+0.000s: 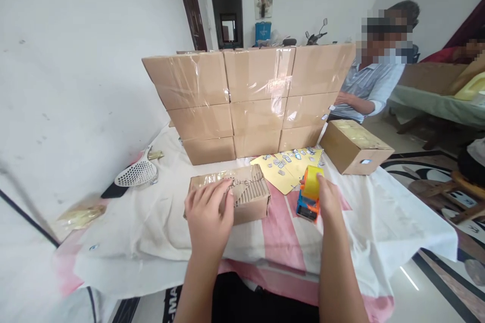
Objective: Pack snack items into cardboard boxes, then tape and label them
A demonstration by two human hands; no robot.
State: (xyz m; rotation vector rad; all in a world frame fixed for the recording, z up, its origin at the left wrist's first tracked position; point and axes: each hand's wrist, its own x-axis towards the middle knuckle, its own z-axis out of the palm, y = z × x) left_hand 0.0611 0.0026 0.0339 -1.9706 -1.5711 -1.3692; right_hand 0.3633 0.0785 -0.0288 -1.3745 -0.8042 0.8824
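A small cardboard box (248, 197) lies on the cloth-covered table (151, 232) in front of me, its top taped and partly torn to show the corrugation. My left hand (208, 214) rests flat on the box's near left side, fingers spread. My right hand (328, 202) grips an orange and blue tape dispenser (308, 199) with a yellow tape roll, held just right of the box and standing on the cloth.
A wall of taped cardboard boxes (253, 101) stands at the back. A yellow sheet with small pieces (288, 166) lies behind the dispenser, another box (356, 146) at the right. A white mesh scoop (136, 174) lies left. A seated person (371, 86) is behind right.
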